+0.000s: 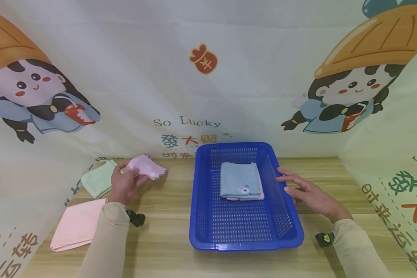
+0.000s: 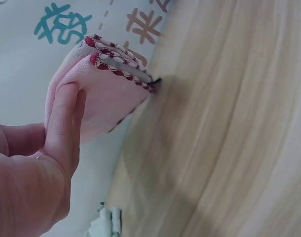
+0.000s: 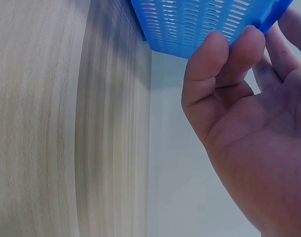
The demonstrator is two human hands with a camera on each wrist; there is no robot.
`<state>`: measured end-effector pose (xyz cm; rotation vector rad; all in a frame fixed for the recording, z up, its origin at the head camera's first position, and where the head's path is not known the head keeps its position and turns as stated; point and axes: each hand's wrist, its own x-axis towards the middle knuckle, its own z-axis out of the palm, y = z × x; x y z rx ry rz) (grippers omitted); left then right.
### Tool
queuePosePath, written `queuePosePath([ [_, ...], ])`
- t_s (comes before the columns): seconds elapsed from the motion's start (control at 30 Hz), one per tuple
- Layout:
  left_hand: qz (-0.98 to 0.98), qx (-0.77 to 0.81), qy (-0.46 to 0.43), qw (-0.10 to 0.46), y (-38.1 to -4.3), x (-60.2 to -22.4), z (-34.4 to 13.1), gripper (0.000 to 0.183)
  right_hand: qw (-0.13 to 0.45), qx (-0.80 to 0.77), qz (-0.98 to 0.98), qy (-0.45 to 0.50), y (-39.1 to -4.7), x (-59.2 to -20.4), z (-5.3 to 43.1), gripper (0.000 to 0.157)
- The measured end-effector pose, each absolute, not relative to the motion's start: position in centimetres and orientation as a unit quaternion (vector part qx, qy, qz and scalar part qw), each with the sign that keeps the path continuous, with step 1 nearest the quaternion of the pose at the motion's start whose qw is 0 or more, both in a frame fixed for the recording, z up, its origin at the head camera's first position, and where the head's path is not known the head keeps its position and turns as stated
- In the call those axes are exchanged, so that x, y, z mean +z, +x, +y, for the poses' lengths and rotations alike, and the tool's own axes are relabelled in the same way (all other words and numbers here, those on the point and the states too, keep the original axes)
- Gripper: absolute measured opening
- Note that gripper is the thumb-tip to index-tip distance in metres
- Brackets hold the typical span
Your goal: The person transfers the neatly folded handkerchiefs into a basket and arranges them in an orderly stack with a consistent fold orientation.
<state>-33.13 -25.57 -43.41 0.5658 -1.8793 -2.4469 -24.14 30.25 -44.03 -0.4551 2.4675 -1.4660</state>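
Observation:
My left hand (image 1: 126,184) pinches a folded pink cloth (image 1: 146,166) with a dark red and white stitched edge, held up near the back wall. In the left wrist view that cloth (image 2: 108,96) hangs from thumb and fingers, its stitched edge pointing away. A blue plastic basket (image 1: 243,246) stands in the middle. Inside it lies a folded blue cloth (image 1: 239,178) with a small bear face, on top of a pinkish folded one (image 1: 261,193). My right hand (image 1: 311,195) touches the basket's right rim with relaxed fingers, seen close up at the basket wall (image 3: 182,24).
Left of my left hand lie a folded light green cloth (image 1: 99,179) and, nearer, a larger folded pink cloth (image 1: 78,224). The wooden tabletop (image 1: 163,231) is enclosed by printed cloth walls (image 1: 250,96) at the back and both sides.

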Motion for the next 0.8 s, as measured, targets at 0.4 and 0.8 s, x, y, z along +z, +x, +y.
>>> queuePosePath([
  [0.4,-0.6,-0.786,0.149,0.002,-32.2,-40.8,-24.7,0.049,0.111,-0.485,0.853,-0.157,-24.1,-44.1,30.3,0.044],
  [0.8,-0.603,-0.788,0.121,0.009,-31.5,-38.4,-23.3,0.049,0.111,-0.493,0.846,-0.169,-24.2,-44.1,30.4,0.044],
])
